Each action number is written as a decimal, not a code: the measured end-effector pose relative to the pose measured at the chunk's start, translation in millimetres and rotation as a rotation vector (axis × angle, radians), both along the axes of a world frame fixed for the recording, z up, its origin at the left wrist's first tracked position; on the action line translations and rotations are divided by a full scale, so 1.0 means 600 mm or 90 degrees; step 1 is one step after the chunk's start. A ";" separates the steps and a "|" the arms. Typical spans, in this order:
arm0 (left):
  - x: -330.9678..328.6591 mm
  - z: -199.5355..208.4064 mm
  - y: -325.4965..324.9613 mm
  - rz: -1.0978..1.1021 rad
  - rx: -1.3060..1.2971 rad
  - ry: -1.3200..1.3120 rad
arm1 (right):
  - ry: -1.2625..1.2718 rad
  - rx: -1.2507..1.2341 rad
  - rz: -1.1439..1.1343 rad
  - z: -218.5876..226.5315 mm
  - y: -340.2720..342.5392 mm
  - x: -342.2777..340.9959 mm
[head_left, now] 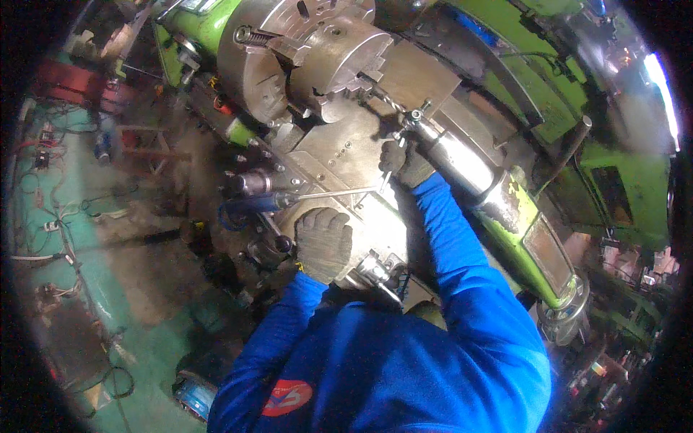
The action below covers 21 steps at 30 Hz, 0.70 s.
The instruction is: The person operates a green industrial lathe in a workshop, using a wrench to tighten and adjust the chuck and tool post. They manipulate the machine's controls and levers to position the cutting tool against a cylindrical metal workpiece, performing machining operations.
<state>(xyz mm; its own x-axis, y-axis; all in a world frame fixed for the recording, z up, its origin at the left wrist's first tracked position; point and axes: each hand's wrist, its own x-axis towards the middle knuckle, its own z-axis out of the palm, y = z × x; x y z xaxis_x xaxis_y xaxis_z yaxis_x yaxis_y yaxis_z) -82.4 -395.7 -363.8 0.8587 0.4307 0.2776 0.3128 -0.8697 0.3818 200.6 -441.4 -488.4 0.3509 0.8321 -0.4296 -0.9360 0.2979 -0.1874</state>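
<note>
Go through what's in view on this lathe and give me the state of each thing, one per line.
Left hand: gloved, resting flat on the carriage.
Right hand: gloved, closed on a thin metal tool beside the drill chuck.
Lathe chuck: jaws closed on a round workpiece.
Drill bit: mounted in the tailstock, tip close to the workpiece.
Tailstock quill: extended, shiny.
</note>
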 end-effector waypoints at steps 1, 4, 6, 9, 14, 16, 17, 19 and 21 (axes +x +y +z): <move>0.000 -0.004 0.000 0.001 0.003 -0.007 | 0.012 -0.122 -0.074 0.047 -0.001 -0.016; -0.004 -0.006 0.002 -0.014 0.011 -0.007 | 0.052 0.140 0.005 0.000 -0.019 -0.009; -0.004 -0.004 0.003 -0.009 -0.003 -0.015 | -0.014 0.059 -0.031 0.011 -0.024 -0.017; -0.006 0.010 -0.001 -0.002 -0.023 0.001 | 0.142 0.021 -0.078 -0.013 -0.039 0.001; 0.014 0.034 0.008 -0.024 -0.156 -0.156 | -0.550 -0.409 -0.045 0.103 -0.106 -0.083; 0.054 0.042 -0.007 -0.023 -0.327 -0.281 | -0.687 -0.480 0.008 0.160 -0.107 -0.124; 0.070 0.062 -0.005 -0.026 -0.439 -0.242 | -0.625 -0.533 0.047 0.197 -0.106 -0.139; 0.106 0.102 -0.001 0.061 -0.510 -0.093 | -0.845 -0.564 0.090 0.170 -0.145 -0.144; 0.177 -0.006 -0.007 0.045 -0.625 -0.160 | -1.036 -0.593 0.162 0.197 -0.142 -0.151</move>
